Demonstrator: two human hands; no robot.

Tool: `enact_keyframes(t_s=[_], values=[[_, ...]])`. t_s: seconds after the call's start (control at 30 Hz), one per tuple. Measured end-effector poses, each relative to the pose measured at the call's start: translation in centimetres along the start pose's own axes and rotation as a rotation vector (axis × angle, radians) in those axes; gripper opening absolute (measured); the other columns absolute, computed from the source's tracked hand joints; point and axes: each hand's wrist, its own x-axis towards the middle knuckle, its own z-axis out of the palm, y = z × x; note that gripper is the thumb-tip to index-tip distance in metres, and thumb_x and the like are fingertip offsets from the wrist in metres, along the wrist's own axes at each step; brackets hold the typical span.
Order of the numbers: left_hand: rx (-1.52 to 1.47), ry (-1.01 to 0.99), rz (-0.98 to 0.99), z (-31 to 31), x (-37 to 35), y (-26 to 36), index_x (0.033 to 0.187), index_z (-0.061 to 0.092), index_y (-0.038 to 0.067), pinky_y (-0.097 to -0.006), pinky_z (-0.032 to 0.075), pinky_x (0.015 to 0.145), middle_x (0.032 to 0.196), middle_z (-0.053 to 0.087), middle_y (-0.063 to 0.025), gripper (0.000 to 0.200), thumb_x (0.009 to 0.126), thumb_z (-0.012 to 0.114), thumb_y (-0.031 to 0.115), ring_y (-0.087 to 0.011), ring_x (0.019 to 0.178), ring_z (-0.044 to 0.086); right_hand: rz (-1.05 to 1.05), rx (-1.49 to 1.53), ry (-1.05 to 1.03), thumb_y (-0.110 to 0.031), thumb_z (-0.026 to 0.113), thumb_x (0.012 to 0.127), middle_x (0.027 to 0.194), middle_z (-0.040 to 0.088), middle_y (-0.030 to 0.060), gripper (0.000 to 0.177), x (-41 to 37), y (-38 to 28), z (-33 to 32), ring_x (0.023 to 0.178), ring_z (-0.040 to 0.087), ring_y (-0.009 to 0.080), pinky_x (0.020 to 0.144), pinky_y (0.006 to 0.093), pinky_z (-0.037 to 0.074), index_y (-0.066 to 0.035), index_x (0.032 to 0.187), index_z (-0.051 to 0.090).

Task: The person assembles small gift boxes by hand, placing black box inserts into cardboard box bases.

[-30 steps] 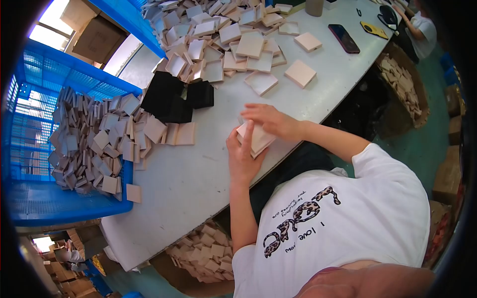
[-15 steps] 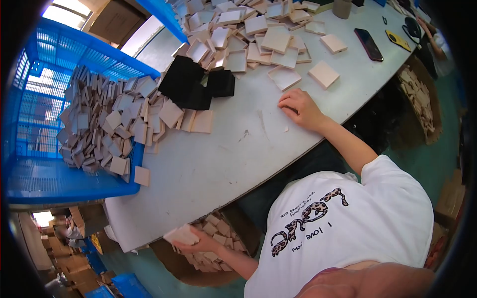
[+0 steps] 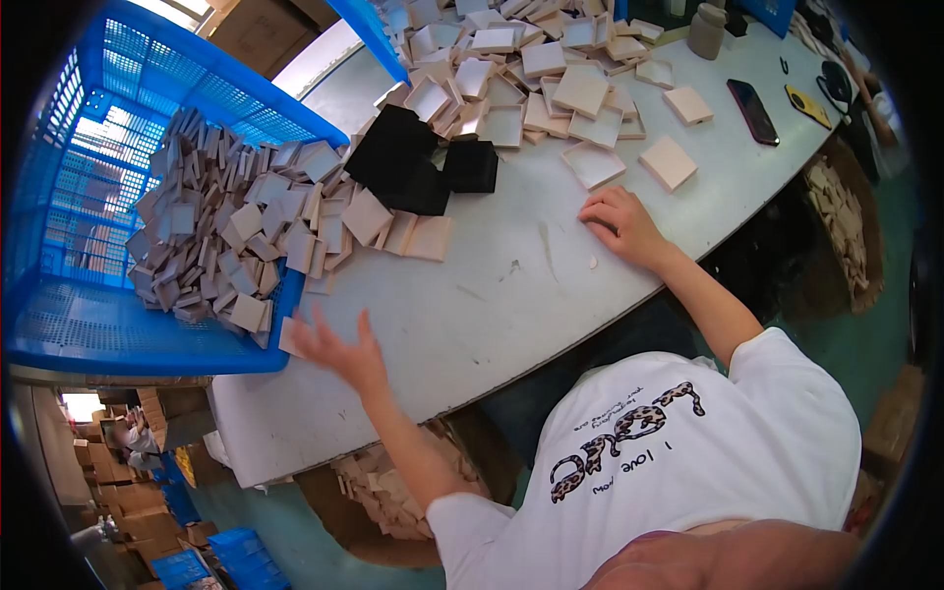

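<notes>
Head view: a pale worktop (image 3: pixel 442 324) crosses the frame from lower left to upper right, its near edge slanting past the person's white shirt (image 3: pixel 629 433). A blue perforated plastic basket (image 3: pixel 118 320) takes up the upper left, and a heap of pale square pieces (image 3: pixel 221 231) spills from it onto the worktop. Another heap of shallow square trays (image 3: pixel 580 88) spreads at top centre. Below the near edge, at lower centre, a brown carton (image 3: pixel 354 539) holds more pieces. A large black block (image 3: pixel 398 162) and a small black block (image 3: pixel 470 167) sit between the heaps.

The left hand (image 3: pixel 346 352), left of centre, has its grip released, fingers spread and blurred beside a lone pale square (image 3: pixel 286 337) at the basket's lower corner; contact cannot be told. The step in hand looks like a reach for that square; taking it would call for closing thumb and fingers on its edges without knocking the basket's rim. The right hand (image 3: pixel 624 226) rests loosely curled near the front tray (image 3: pixel 593 167); whether its grip encloses anything cannot be told.

Room for moving lies mid-frame between the hands, where scuffs and a tiny pale chip (image 3: pixel 593 264) show.
</notes>
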Motion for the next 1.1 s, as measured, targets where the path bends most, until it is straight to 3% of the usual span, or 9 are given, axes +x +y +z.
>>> enact_keyframes(t_s=[0.13, 0.23, 0.33, 0.53, 0.73, 0.83, 0.93, 0.97, 1.1], values=[[-0.175, -0.244, 0.247, 9.4, 10.0, 3.1, 0.163, 0.036, 0.012, -0.0589, 0.022, 0.127, 0.161, 0.041, -0.0219, 0.114, 0.069, 0.096, 0.036, -0.046, 0.155, 0.028, -0.005, 0.011, -0.009, -0.01, 0.075, 0.088, 0.113, 0.07, 0.0033, 0.015, 0.0, 0.0, -0.3, 0.113, 0.062, 0.0278, 0.095, 0.0417, 0.048, -0.011, 0.103, 0.075], [0.036, -0.58, 0.114, 11.5, 13.8, 5.1, 0.164, 0.031, 0.011, -0.0572, 0.031, 0.123, 0.16, 0.041, -0.0226, 0.123, 0.065, 0.097, 0.041, -0.0449, 0.152, 0.034, -0.006, 0.027, -0.01, -0.007, 0.074, 0.088, 0.112, 0.069, 0.0046, 0.016, 0.1, -0.2, -0.5, 0.112, 0.062, 0.0287, 0.096, 0.0415, 0.048, -0.009, 0.103, 0.075], [-0.006, -0.804, -0.054, 13.0, 14.5, 4.2, 0.163, 0.032, 0.013, -0.0562, 0.041, 0.116, 0.154, 0.047, -0.0219, 0.122, 0.064, 0.097, 0.04, -0.044, 0.144, 0.042, 0.002, 0.036, -0.014, -0.006, 0.074, 0.087, 0.112, 0.069, 0.0055, 0.016, 0.2, -0.6, -0.7, 0.111, 0.061, 0.0293, 0.096, 0.0413, 0.048, -0.008, 0.103, 0.074], [0.0, -0.71, 0.043, 8.4, 8.2, 3.8, 0.157, 0.041, 0.014, -0.0546, 0.047, 0.108, 0.138, 0.054, -0.0186, 0.108, 0.066, 0.095, 0.035, -0.0423, 0.131, 0.05, -0.01, 0.003, -0.025, -0.007, 0.074, 0.087, 0.115, 0.069, 0.0059, 0.018, 0.3, -0.8, -0.9, 0.112, 0.062, 0.0289, 0.095, 0.042, 0.049, -0.009, 0.106, 0.074], [-0.166, -0.553, 0.123, 1.9, 1.9, 6.0, 0.151, 0.046, 0.011, -0.052, 0.041, 0.111, 0.137, 0.053, -0.0193, 0.103, 0.065, 0.097, 0.032, -0.0424, 0.128, 0.049, -0.078, 0.149, -0.067, -0.005, 0.074, 0.089, 0.122, 0.065, 0.0123, 0.031, 3.1, -2.5, -0.8, 0.12, 0.061, 0.0325, 0.1, 0.0422, 0.051, -0.008, 0.12, 0.071], [-0.114, -0.311, 0.073, -1.2, 0.4, 9.4, 0.151, 0.046, 0.009, -0.051, 0.038, 0.111, 0.139, 0.051, -0.0186, 0.108, 0.062, 0.1, 0.037, -0.0419, 0.127, 0.049, -0.223, 0.126, -0.034, -0.005, 0.075, 0.09, 0.126, 0.064, 0.0143, 0.037, 8.3, -2.9, 0.5, 0.122, 0.06, 0.0341, 0.099, 0.0411, 0.052, -0.009, 0.127, 0.069], [-0.468, -0.196, -0.003, -2.8, -1.4, 14.2, 0.153, 0.045, 0.009, -0.0517, 0.039, 0.109, 0.14, 0.048, -0.018, 0.111, 0.062, 0.1, 0.043, -0.0416, 0.127, 0.049, -0.301, 0.061, 0.106, -0.02, 0.081, 0.089, 0.132, 0.063, 0.0161, 0.044, 14.3, -3.1, 3.6, 0.123, 0.061, 0.0351, 0.101, 0.0438, 0.052, -0.01, 0.13, 0.069], [-0.519, -0.193, 0.062, -2.2, -2.7, 15.5, 0.153, 0.044, 0.01, -0.0515, 0.041, 0.108, 0.141, 0.047, -0.018, 0.11, 0.064, 0.1, 0.042, -0.0409, 0.127, 0.049, -0.309, -0.005, 0.154, -0.028, 0.082, 0.089, 0.136, 0.063, 0.0168, 0.045, 15.7, -3.1, 4.7, 0.124, 0.061, 0.0354, 0.102, 0.0448, 0.052, -0.011, 0.13, 0.07], [-0.759, -0.347, 0.107, 0.1, -7.7, 20.8, 0.149, 0.048, 0.01, -0.0501, 0.045, 0.106, 0.136, 0.048, -0.0186, 0.103, 0.065, 0.101, 0.038, -0.0387, 0.129, 0.049, -0.297, -0.206, -0.019, -0.046, 0.076, 0.093, 0.143, 0.062, 0.0174, 0.049, 18.2, -2.5, 7.8, 0.127, 0.061, 0.0362, 0.106, 0.0459, 0.051, -0.012, 0.128, 0.074]])
